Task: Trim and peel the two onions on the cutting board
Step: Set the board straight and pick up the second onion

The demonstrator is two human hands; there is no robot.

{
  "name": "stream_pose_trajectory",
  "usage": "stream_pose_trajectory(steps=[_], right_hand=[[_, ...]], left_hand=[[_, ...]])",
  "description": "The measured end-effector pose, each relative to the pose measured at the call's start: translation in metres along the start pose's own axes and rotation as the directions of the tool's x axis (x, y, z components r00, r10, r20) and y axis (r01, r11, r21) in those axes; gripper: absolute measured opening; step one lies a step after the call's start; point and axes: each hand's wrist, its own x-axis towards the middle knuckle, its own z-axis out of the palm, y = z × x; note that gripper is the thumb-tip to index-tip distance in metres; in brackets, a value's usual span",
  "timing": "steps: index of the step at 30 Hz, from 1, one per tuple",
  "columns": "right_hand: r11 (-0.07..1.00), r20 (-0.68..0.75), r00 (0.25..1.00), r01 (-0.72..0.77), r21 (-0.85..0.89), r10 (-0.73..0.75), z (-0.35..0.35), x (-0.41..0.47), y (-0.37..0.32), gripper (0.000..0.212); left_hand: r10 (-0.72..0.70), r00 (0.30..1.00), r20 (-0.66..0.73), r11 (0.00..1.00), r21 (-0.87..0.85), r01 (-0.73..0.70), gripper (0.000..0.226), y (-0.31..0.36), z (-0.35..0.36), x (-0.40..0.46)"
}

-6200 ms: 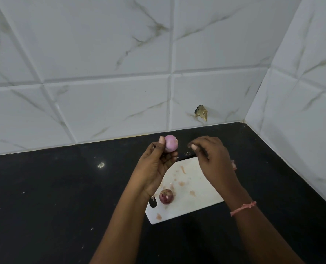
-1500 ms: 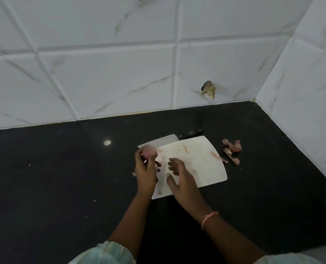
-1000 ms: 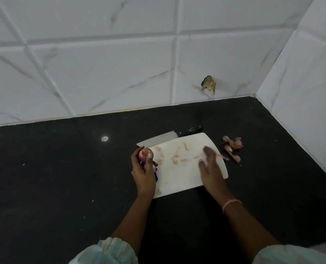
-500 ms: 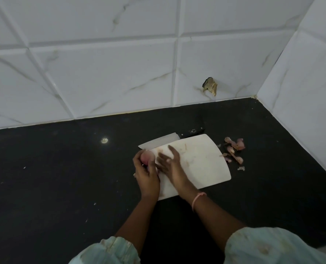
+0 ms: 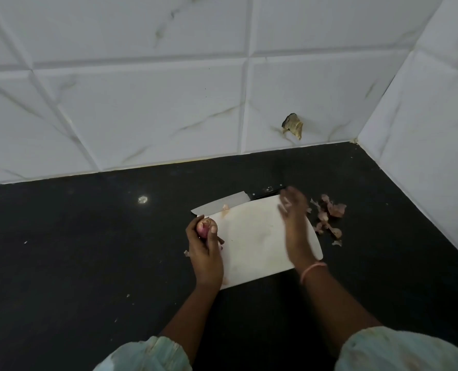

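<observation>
My left hand (image 5: 205, 250) grips a small pinkish-red onion (image 5: 205, 226) at the left edge of the white cutting board (image 5: 257, 242). A second onion may lie under that hand; I cannot tell. My right hand (image 5: 293, 210) is blurred, fingers straight, over the board's far right corner beside the peel scraps (image 5: 329, 218). A knife (image 5: 222, 204) lies along the board's far edge, its blade pointing left and its dark handle partly hidden by my right hand.
The board sits on a black countertop (image 5: 88, 250) in a corner of white marble-look wall tiles (image 5: 142, 103). A chipped hole (image 5: 293, 125) marks the back wall. A few small peel bits (image 5: 186, 253) lie by my left hand.
My right hand swept from the board's left side across to its far right corner. More peel scraps lie off the board's right edge, and the board surface has fewer bits on it.
</observation>
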Motion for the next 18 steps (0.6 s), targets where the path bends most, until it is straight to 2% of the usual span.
stream_pose_trajectory(steps=[2, 4, 7, 9, 12, 15, 18], right_hand=[[0.992, 0.162, 0.98, -0.123, 0.038, 0.115, 0.039, -0.015, 0.015, 0.037], [0.962, 0.283, 0.928, -0.269, 0.056, 0.243, 0.068, -0.026, 0.03, 0.03], [0.916, 0.364, 0.857, -0.4, 0.025, 0.364, 0.082, -0.027, 0.043, 0.034], [0.893, 0.319, 0.865, -0.438, 0.104, 0.387, 0.073, -0.018, 0.046, 0.032], [0.828, 0.158, 0.9, -0.435, 0.355, 0.405, 0.041, 0.005, 0.036, 0.025], [0.808, -0.017, 0.927, -0.317, 0.497, 0.374, -0.004, 0.026, 0.017, 0.02], [0.847, -0.2, 0.926, -0.185, 0.498, 0.319, -0.046, 0.041, 0.0, 0.025]], left_hand=[[0.0, 1.0, -0.002, 1.0, 0.015, 0.0, 0.029, 0.002, 0.0, 0.0], [0.004, 1.0, 0.005, 0.999, 0.033, -0.004, 0.03, 0.003, -0.001, 0.0], [0.017, 0.999, 0.036, 0.998, 0.059, -0.019, 0.033, 0.007, -0.003, -0.002], [0.012, 1.0, 0.025, 0.998, 0.059, -0.013, 0.032, 0.009, -0.002, -0.002], [-0.011, 1.0, 0.022, 0.999, 0.049, 0.01, 0.031, 0.011, -0.001, -0.001], [-0.026, 0.999, 0.034, 0.999, 0.048, 0.024, 0.033, 0.011, -0.001, -0.002], [-0.028, 0.999, 0.03, 0.999, 0.046, 0.027, 0.032, 0.012, -0.002, -0.002]])
